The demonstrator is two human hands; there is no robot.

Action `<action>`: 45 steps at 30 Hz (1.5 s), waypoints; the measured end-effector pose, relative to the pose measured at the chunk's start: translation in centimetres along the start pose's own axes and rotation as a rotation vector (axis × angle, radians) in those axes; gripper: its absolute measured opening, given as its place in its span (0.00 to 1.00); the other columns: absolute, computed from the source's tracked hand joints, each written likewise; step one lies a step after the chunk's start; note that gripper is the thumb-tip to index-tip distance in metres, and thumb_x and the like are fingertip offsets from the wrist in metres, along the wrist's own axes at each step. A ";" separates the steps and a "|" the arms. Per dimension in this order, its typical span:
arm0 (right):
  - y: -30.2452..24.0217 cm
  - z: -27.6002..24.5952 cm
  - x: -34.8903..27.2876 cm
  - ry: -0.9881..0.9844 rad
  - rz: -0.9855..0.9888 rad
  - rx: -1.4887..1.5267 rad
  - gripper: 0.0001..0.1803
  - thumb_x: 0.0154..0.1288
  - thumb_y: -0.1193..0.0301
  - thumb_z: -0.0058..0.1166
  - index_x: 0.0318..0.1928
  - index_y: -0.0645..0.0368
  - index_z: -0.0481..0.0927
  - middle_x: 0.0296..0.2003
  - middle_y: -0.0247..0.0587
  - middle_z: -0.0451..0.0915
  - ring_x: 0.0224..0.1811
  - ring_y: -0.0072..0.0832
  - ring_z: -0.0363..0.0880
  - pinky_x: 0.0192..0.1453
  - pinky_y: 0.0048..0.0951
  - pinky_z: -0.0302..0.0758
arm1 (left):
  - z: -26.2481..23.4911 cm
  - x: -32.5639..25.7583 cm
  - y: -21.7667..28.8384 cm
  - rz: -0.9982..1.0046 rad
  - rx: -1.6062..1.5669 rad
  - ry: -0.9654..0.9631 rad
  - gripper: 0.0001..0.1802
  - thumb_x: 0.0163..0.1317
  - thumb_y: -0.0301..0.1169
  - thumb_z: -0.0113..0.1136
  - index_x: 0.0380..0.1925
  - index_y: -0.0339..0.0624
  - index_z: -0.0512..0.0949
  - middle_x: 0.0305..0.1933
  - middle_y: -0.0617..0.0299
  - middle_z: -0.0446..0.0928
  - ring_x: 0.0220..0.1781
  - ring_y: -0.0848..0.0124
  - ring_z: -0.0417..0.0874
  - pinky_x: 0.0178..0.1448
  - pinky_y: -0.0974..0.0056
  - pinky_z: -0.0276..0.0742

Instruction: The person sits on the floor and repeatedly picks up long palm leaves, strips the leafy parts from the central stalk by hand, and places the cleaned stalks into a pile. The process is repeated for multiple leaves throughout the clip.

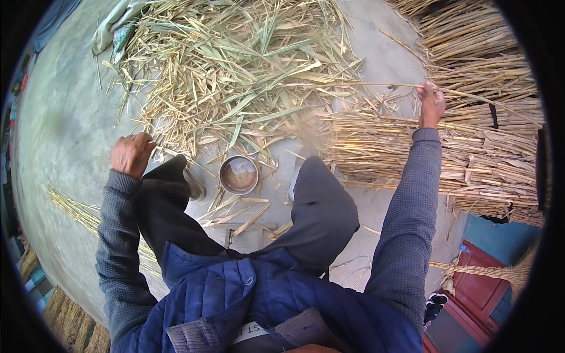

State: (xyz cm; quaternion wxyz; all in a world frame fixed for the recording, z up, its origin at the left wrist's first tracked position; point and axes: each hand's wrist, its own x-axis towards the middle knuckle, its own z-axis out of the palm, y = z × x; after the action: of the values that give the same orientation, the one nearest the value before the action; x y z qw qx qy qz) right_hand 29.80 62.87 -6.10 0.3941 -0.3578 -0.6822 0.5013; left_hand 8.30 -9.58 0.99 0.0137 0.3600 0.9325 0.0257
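Observation:
My right hand [431, 107] is stretched out to the far right, its fingers pinched round a long thin dry reed stalk [471, 94]. The stalk lies nearly level, running left over the edge of a leaf heap and right over the bundled reeds. Below it is a thick bundle of cut reed stalks [382, 141]. My left hand [132, 154] is by my left knee with its fingers curled closed. Whatever it may hold is too small to make out. A heap of dry and greenish leaf strips [235, 65] spreads in front of me, just beyond the left hand.
Between my feet stands a round metal bowl [239, 175] with murky liquid in it. More reeds [471, 35] are stacked at the far right. Thin yellowish stems [73, 206] lie on the concrete floor [59, 135] at left. A broom [485, 270] is at the lower right.

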 end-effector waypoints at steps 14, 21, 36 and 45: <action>-23.5 13.7 -17.1 -0.227 -0.141 0.288 0.20 0.70 0.61 0.64 0.44 0.68 0.77 0.31 0.43 0.84 0.29 0.25 0.85 0.38 0.24 0.84 | 0.9 10.9 5.1 0.227 -0.266 0.294 0.27 0.57 0.52 0.69 0.50 0.47 0.82 0.45 0.61 0.85 0.47 0.61 0.82 0.51 0.57 0.70; -25.7 16.1 -20.2 -0.128 -0.102 0.321 0.17 0.69 0.61 0.65 0.40 0.64 0.78 0.28 0.40 0.82 0.26 0.23 0.82 0.36 0.23 0.82 | 1.7 8.3 0.8 0.169 -1.165 0.052 0.14 0.61 0.34 0.71 0.42 0.37 0.85 0.36 0.59 0.86 0.38 0.71 0.86 0.45 0.65 0.82; -21.8 17.6 -20.9 -0.114 -0.060 0.306 0.16 0.69 0.63 0.64 0.41 0.64 0.78 0.33 0.45 0.85 0.28 0.26 0.84 0.36 0.24 0.83 | 0.7 9.2 -6.5 -0.198 -0.557 0.410 0.14 0.63 0.39 0.68 0.41 0.40 0.82 0.36 0.57 0.86 0.33 0.65 0.82 0.43 0.58 0.74; -21.8 23.7 -27.2 -0.458 -0.021 0.348 0.14 0.71 0.66 0.62 0.45 0.66 0.78 0.32 0.44 0.85 0.34 0.28 0.87 0.40 0.25 0.85 | 0.5 12.0 2.6 0.244 -0.963 0.106 0.18 0.63 0.43 0.69 0.41 0.39 0.85 0.37 0.60 0.86 0.45 0.68 0.84 0.53 0.61 0.77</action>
State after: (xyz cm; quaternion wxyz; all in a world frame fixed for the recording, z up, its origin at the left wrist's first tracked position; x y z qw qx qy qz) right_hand 18.35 24.07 5.71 0.2905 -0.1554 -0.6607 0.6745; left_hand 1.14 0.42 0.52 0.1278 0.4175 0.7653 0.4729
